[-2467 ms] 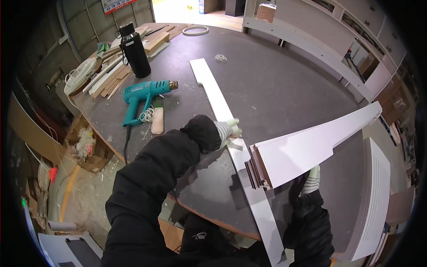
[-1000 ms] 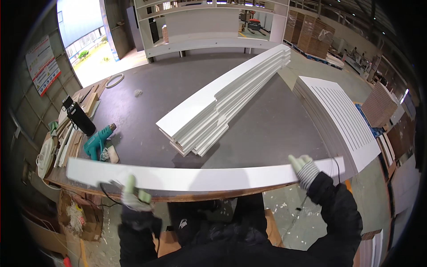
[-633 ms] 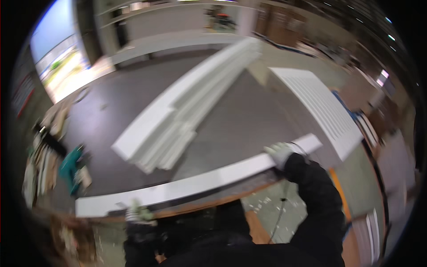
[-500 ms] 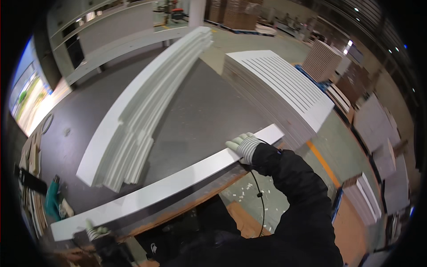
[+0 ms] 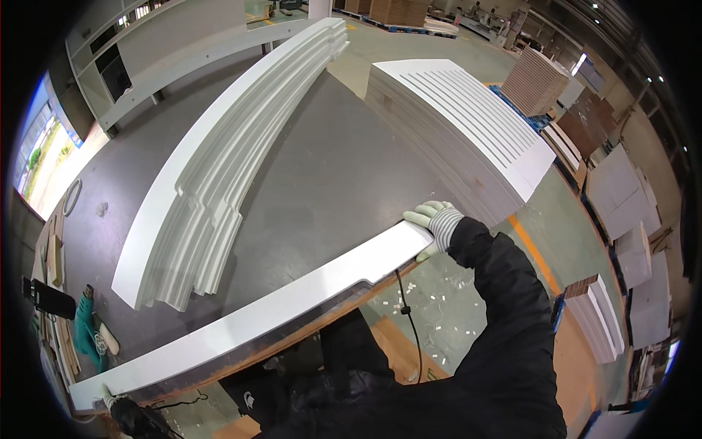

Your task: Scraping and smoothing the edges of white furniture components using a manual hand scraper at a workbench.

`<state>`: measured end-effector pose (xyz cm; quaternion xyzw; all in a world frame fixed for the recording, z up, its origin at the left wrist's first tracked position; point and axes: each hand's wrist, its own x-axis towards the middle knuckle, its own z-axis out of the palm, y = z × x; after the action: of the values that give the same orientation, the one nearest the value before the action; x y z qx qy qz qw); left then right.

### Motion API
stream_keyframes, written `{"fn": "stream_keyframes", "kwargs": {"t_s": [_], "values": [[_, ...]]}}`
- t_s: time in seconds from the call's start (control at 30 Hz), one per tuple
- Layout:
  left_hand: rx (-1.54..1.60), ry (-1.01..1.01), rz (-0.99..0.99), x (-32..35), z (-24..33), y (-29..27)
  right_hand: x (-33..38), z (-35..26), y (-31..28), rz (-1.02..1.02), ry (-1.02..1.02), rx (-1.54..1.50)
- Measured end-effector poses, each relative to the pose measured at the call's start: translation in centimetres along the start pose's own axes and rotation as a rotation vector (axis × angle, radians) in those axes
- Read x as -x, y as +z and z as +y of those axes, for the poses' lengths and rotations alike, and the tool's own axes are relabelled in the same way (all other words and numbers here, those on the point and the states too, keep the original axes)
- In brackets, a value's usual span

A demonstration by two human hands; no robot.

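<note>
One teal heat gun [image 5: 84, 333] rests at the left side of the table [image 5: 329, 183], perhaps to be out of the way. Near it, the left hand [image 5: 109, 398] is at the left end of the long white board [image 5: 252, 320]; I cannot tell if its fingers grip. This board lies along the near table edge, probably for easy reach. Behind it is a slanting stack of white boards [image 5: 227, 161]. The right hand [image 5: 436, 224] is clamped on the board's right end, probably to keep it steady.
</note>
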<state>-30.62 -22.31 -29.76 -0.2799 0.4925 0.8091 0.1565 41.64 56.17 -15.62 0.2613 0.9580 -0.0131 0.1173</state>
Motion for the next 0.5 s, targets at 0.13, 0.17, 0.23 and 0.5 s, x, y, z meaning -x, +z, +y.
{"fn": "stream_keyframes", "kwargs": {"t_s": [0.13,0.17,0.23,0.5], "values": [[-0.032,-0.072,-0.078,-1.0,0.5,0.0,-0.6,0.7,-2.3,-0.185,0.009,-0.048],[-0.039,-0.065,-0.095,-0.7,3.7,0.2,-0.9,1.1,-2.0,-0.216,-0.013,-0.106],[-0.043,-0.137,-0.148,-0.9,5.6,2.9,0.3,3.8,-1.3,-0.212,0.036,-0.008],[-0.077,-0.178,-0.216,4.6,4.6,-3.1,1.5,8.4,4.3,-0.241,0.673,-0.073]]}}
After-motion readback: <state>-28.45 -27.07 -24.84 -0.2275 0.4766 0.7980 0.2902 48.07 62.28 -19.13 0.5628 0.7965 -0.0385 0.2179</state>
